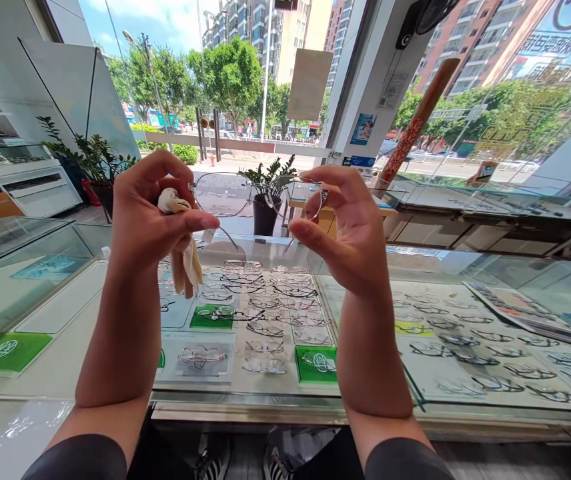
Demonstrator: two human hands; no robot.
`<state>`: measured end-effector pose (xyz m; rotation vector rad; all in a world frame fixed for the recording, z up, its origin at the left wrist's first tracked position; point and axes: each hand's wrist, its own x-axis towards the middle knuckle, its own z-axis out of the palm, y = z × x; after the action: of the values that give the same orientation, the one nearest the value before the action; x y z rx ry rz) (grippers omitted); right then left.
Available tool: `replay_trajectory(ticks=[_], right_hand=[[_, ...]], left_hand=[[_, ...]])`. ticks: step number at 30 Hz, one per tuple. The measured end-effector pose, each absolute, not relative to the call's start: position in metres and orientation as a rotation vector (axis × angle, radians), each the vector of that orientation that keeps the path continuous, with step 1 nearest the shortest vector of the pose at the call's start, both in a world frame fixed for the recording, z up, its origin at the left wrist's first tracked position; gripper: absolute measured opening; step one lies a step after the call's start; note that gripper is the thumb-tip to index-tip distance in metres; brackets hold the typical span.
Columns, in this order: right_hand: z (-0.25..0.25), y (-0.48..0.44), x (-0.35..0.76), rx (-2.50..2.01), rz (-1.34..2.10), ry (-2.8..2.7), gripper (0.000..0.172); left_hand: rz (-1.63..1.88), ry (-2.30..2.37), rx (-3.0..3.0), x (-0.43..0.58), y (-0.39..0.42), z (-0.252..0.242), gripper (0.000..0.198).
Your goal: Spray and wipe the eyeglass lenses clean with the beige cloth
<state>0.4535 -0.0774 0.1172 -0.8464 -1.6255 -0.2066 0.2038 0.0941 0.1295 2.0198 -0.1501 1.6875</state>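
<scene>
Between my two hands, a pair of thin-framed eyeglasses (pixel 223 215) is held up above the glass counter. My left hand (pixel 150 200) grips the frame's left end and also clutches a cream cloth (pixel 185 270), which hangs down below the palm. At the right end, my right hand (pixel 348 227) pinches the rim near the hinge between thumb and fingers. One temple slants downward behind the left lens. The lenses are clear, with a potted plant (pixel 265 213) visible behind the glasses.
Under my hands stands a glass display case (pixel 245 403) with several rows of eyeglasses (pixel 265 327) inside. Green cards (pixel 315 365) lie among them. A magazine (pixel 525 310) rests at the right. Behind are a large window, a leafy plant (pixel 98 160) and another counter (pixel 465 213).
</scene>
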Motion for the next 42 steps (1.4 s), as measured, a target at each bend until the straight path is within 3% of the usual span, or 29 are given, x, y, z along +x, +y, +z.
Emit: replay_trajectory(ticks=[20, 27, 33, 42], right_hand=[[0.113, -0.081, 0.437, -0.851, -0.228, -1.530, 0.054], [0.116, -0.089, 0.431, -0.884, -0.242, -1.513, 0.052], [0.118, -0.091, 0.429, -0.897, -0.212, -1.495, 0.050], [0.120, -0.096, 0.433, -0.906, -0.149, -1.489, 0.051]], left_hand=[[1.536, -0.353, 1.942, 0.214, 0.107, 0.125, 0.057], [1.534, -0.502, 1.993, 0.216, 0.116, 0.123, 0.038], [1.600, -0.542, 1.961, 0.218, 0.114, 0.127, 0.049], [1.768, -0.502, 2.002, 0.218, 0.112, 0.126, 0.048]])
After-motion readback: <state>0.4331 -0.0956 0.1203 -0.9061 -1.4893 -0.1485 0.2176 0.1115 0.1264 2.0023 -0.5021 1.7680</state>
